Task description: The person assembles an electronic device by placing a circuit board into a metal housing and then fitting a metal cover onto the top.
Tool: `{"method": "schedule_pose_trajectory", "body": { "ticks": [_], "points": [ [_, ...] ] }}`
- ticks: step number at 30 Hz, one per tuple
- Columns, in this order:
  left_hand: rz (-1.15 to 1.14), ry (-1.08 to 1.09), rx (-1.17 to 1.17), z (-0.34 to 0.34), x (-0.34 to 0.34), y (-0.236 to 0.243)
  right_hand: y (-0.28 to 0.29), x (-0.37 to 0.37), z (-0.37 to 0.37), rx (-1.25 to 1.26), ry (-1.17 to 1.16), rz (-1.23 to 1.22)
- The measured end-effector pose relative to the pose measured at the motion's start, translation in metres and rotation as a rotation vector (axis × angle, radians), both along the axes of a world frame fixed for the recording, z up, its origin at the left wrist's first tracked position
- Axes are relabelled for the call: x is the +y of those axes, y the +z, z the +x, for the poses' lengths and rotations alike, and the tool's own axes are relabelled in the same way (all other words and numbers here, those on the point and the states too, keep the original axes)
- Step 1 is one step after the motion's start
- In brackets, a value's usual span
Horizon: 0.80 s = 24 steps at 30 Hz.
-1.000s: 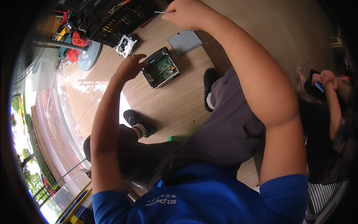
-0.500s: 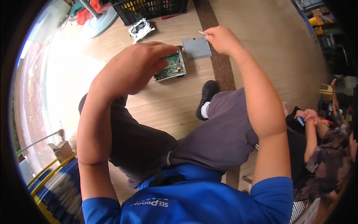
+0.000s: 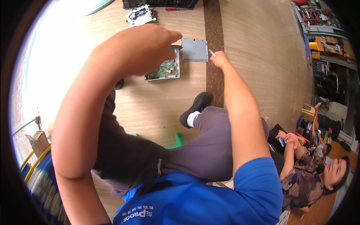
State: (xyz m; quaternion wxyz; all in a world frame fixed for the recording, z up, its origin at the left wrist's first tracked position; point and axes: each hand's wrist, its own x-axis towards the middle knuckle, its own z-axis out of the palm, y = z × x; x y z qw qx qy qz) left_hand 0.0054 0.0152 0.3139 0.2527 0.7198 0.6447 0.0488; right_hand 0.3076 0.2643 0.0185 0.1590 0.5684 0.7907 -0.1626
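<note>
An opened metal electronic unit (image 3: pixel 162 70) with a green circuit board lies on the floor in front of me. My left hand (image 3: pixel 144 50) hangs above its upper left part and hides some of it; the fingers are apart, and I see nothing in them. A flat grey metal plate (image 3: pixel 194 50) lies just right of the unit. Beside that plate's right edge, my right hand (image 3: pixel 221 60) grips a thin white stick (image 3: pixel 212 53) between finger and thumb.
Beyond lie a white mechanism (image 3: pixel 139 15), a red-handled tool (image 3: pixel 171 9) and a black crate (image 3: pixel 161 3). A green stool (image 3: pixel 176 139) is under me, near my shoe (image 3: pixel 197 107). A seated person (image 3: pixel 311 172) is close at my right, before cluttered shelves (image 3: pixel 326 48); yellow-edged racks (image 3: pixel 35 165) are at my left.
My right hand has come down from the top of the view to beside the grey plate. My left hand has moved over the unit. The view has shifted, showing more of the person at right.
</note>
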Motion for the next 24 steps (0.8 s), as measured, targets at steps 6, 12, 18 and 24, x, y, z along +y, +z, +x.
{"method": "schedule_pose_trajectory", "body": {
  "ticks": [6, 12, 18, 24],
  "points": [
    [0.004, 0.045, 0.011, 0.003, -0.018, -0.004, -0.104, -0.019, -0.023, 0.202, 0.069, -0.035],
    [-0.085, 0.018, 0.173, 0.030, 0.002, -0.006, -0.139, 0.000, -0.052, 0.244, 0.048, 0.034],
    [-0.120, -0.012, 0.192, 0.042, 0.026, -0.017, -0.159, 0.020, -0.045, 0.181, 0.051, 0.034],
    [-0.133, -0.020, 0.207, 0.048, 0.025, -0.019, -0.150, 0.025, -0.038, 0.265, 0.113, -0.084]
  ]
}}
